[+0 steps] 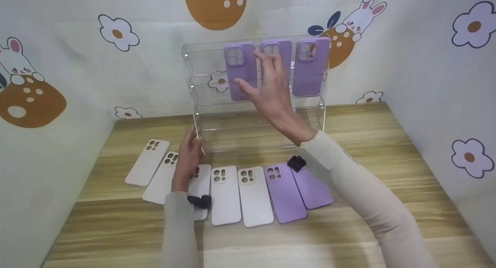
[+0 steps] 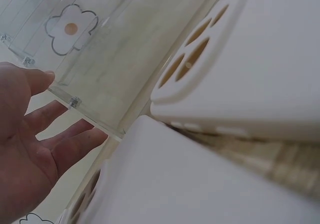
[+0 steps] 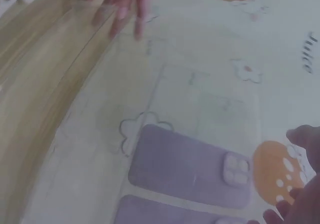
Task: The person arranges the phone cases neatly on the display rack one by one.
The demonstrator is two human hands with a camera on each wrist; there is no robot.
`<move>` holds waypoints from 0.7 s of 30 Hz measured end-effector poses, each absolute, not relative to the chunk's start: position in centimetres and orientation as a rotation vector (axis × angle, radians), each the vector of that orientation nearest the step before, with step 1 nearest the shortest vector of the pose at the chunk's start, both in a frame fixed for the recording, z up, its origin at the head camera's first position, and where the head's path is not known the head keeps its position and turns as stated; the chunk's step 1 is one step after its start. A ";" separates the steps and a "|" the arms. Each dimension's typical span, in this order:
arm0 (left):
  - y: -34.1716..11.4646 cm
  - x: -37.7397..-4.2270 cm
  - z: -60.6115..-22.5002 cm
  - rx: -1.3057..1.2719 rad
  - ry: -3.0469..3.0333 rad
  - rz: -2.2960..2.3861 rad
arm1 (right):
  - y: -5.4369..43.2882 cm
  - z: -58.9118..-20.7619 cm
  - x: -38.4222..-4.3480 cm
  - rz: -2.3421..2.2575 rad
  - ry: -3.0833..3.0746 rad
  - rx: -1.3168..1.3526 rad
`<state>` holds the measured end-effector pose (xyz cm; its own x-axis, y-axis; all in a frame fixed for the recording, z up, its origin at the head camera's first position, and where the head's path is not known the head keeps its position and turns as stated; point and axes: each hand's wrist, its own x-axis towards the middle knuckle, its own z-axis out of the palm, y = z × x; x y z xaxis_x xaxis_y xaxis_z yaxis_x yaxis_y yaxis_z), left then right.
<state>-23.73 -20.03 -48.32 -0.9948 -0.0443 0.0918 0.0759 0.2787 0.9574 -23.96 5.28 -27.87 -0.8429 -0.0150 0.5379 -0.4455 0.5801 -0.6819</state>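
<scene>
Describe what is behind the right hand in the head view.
Parts of the left purple case and the middle purple case, on the clear rack. The middle one's top and upper right side show; the right hand hides much of its lower part.

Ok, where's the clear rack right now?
In the head view, the clear rack stands near the back centre of the table, behind the row of phone cases, with the left hand at its left side.
</scene>
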 end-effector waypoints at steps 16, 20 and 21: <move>-19.8 -23.5 -47.9 -0.017 -2.442 -1.836 | 11.2 -31.9 -18.4 1.342 -2.452 0.411; -19.9 -23.7 -48.4 -0.013 -2.442 -1.812 | 12.3 -33.6 -17.7 1.357 -2.476 0.386; -19.9 -23.7 -48.4 -0.014 -2.439 -1.815 | 12.6 -34.0 -17.5 1.368 -2.483 0.375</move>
